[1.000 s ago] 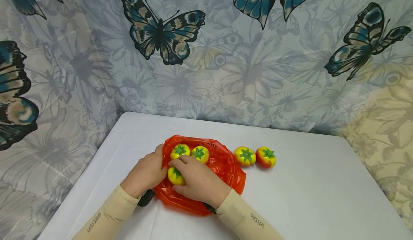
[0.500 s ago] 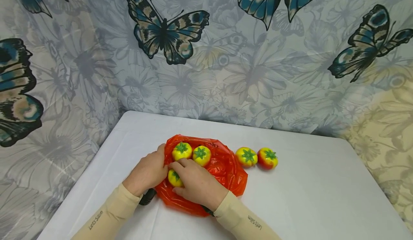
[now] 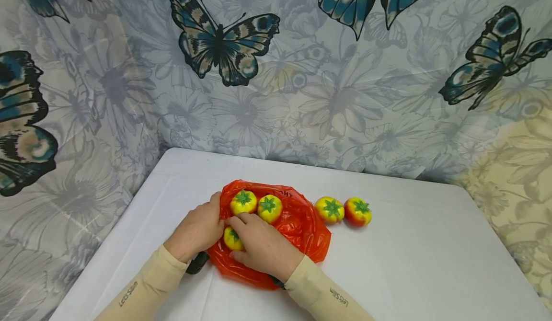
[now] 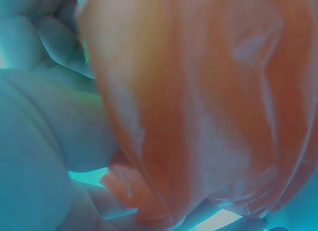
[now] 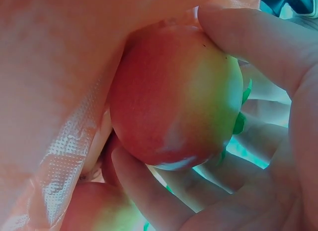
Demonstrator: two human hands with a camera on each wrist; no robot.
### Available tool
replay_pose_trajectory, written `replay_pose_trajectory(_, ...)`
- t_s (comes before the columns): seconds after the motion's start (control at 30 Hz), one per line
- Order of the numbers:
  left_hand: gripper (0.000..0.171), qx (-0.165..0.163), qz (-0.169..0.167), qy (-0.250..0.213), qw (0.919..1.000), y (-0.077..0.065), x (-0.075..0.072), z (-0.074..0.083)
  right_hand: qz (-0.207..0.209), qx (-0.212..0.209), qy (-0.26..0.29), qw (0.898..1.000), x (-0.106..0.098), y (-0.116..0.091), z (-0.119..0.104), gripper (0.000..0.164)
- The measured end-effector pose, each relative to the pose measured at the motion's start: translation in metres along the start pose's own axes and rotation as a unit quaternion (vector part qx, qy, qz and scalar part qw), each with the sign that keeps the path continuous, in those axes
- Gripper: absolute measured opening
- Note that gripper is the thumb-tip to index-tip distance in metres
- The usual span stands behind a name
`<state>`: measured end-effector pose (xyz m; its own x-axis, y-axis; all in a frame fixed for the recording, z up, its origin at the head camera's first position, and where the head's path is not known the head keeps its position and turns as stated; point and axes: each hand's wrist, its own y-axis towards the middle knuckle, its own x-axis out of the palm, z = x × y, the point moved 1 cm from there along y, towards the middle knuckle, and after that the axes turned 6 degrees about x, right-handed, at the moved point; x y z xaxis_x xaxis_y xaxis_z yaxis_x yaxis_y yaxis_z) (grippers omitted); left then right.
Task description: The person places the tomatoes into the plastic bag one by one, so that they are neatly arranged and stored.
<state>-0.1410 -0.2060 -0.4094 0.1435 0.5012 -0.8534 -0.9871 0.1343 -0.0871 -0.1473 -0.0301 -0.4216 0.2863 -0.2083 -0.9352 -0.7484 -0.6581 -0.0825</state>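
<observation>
A red plastic bag (image 3: pixel 297 225) lies spread with its mouth up on the white table. My left hand (image 3: pixel 197 229) grips its left edge; in the left wrist view the thumb and fingers are around the crumpled plastic (image 4: pixel 198 116). My right hand (image 3: pixel 267 244) reaches over the bag and holds a red-and-yellow tomato (image 3: pixel 233 238) with a green star-shaped top. The right wrist view shows this tomato (image 5: pixel 174 99) between the thumb and fingertips, beside the plastic. Two similar tomatoes, one at the left (image 3: pixel 243 202) and one at the right (image 3: pixel 270 208), sit in the bag just beyond the right hand.
To the right of the bag, two more tomatoes, a yellower one (image 3: pixel 329 210) and a redder one (image 3: pixel 358 212), sit side by side on the table (image 3: pixel 414 263). Butterfly-print cloth (image 3: pixel 258 120) hangs behind the table's back edge.
The held tomato and right hand have shifted slightly toward the near left within the bag. The head view has turned a little. Both hands keep their hold; the last half second shows almost no movement.
</observation>
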Motion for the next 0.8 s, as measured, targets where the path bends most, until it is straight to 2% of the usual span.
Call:
replay_pose_trajectory(0.47, 0.065, -0.001, -0.001, -0.002, 1.0000, 0.0000, 0.0000, 0.0004, -0.006, 0.009, -0.002, 1.000, 0.0006, 0.0001, -0.0008, 0.065)
replay_pose_trajectory(0.8, 0.062, -0.001, -0.005, 0.006, 1.0000, -0.0001, 0.0008, 0.0007, 0.001, 0.001, 0.004, 1.000, -0.0030, -0.0030, 0.0002, 0.063)
